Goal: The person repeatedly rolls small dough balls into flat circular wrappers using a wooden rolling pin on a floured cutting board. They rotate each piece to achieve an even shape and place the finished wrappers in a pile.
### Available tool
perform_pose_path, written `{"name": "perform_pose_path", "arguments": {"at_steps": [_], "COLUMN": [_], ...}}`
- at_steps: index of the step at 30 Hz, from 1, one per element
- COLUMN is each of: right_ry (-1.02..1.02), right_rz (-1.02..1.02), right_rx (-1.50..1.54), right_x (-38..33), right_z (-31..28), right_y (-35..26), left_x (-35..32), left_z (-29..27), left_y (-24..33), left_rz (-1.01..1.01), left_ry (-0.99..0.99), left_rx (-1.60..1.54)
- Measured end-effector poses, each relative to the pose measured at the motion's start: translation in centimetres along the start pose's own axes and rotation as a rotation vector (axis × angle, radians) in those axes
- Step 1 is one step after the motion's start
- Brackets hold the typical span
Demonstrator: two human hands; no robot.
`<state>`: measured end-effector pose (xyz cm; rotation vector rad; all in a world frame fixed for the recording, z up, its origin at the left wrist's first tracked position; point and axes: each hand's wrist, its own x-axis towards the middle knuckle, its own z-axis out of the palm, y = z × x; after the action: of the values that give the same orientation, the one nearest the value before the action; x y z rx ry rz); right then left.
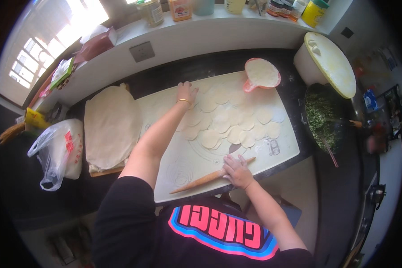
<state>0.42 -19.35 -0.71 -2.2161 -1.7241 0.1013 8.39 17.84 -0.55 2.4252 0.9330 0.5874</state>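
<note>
My left hand reaches to the far edge of the pale pastry mat. Its fingers are apart and rest at the left side of the dough rounds; whether a round lies under them is hidden. Several thin dough rounds overlap across the middle and far part of the mat. Near the mat's front edge, my right hand grips a tapered wooden rolling pin toward its right end. The pin lies slantwise, its left tip nearer me. A pink-rimmed scoop of flour stands at the mat's far right corner.
A folded dough sheet lies on a board at left, beside a white plastic bag. At right are a pan of chopped greens with chopsticks and a large white tub. Jars line the ledge behind.
</note>
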Motion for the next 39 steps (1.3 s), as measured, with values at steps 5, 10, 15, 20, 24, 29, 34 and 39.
{"name": "perform_pose_path", "arguments": {"at_steps": [5, 10, 15, 20, 24, 29, 34, 39], "right_ry": [0.045, 0.052, 0.03, -0.02, -0.023, 0.016, 0.035, 0.066], "right_rz": [0.016, 0.028, 0.002, 0.02, 0.01, -0.033, -0.042, -0.137], "right_rx": [-0.02, 0.01, 0.039, 0.072, 0.095, 0.082, 0.121, 0.105], "right_x": [-0.1, -0.1, 0.2, 0.0, 0.2, 0.2, 0.0, -0.4], "right_z": [-0.1, -0.2, -0.5, -0.4, -0.7, -0.2, 0.0, 0.8], "right_y": [0.1, 0.1, 0.3, 0.4, 0.3, 0.5, 0.4, 0.9], "left_x": [3.4, 5.2, 2.2, 1.4, 1.2, -0.6, -10.3, -19.6], "left_z": [5.4, 3.4, 4.3, 2.3, 2.7, -0.5, -7.9, -12.8], "left_y": [2.4, 4.8, 3.1, 3.4, 2.2, 1.6, 0.2, -1.2], "left_rz": [-0.088, 0.055, 0.354, 0.22, -0.023, -0.255, -0.331, -0.087], "left_ry": [-0.031, -0.401, -0.391, -0.134, -0.121, -0.156, -0.618, -1.064], "left_rx": [0.047, 0.013, 0.149, 0.187, 0.052, -0.142, -0.369, 0.007]}}
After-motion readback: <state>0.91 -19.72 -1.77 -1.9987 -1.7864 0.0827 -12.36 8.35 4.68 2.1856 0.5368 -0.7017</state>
